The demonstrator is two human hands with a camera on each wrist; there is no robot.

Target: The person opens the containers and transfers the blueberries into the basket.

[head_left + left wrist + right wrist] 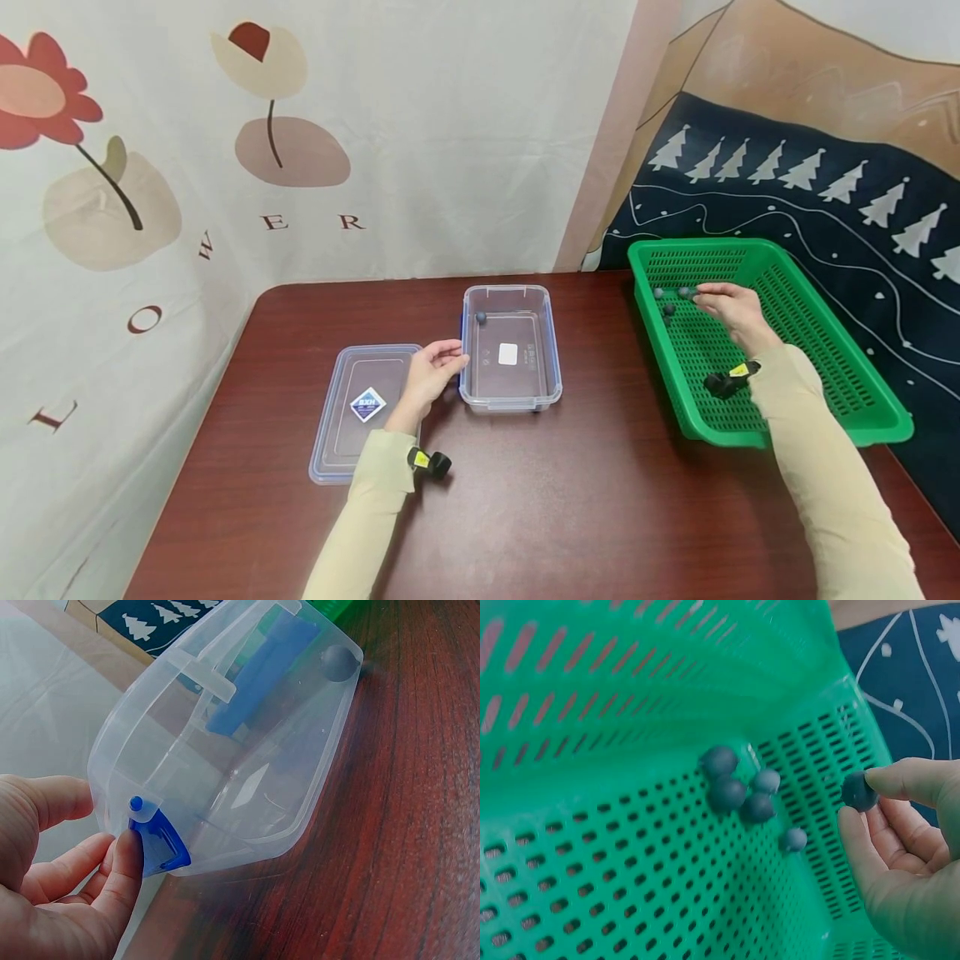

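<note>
In the right wrist view, my right hand (915, 840) pinches a blueberry (860, 791) between thumb and fingertips, above the green basket's floor. Several loose blueberries (727, 793) lie below it in the green plastic basket (847, 367). With thumb and fingertips, my left hand (433, 372) holds the left side of a clear plastic box (512, 405), at its blue latch (169, 851). One blueberry (481, 317) sits inside the box near its far left corner, and it also shows through the wall in the left wrist view.
A clear lid (335, 433) with a blue-and-white label lies flat on the dark red table (585, 517), left of the box and partly under the left forearm. A printed curtain (465, 150) hangs behind the table. Dark tree-patterned cloth (757, 200) lies beyond the basket.
</note>
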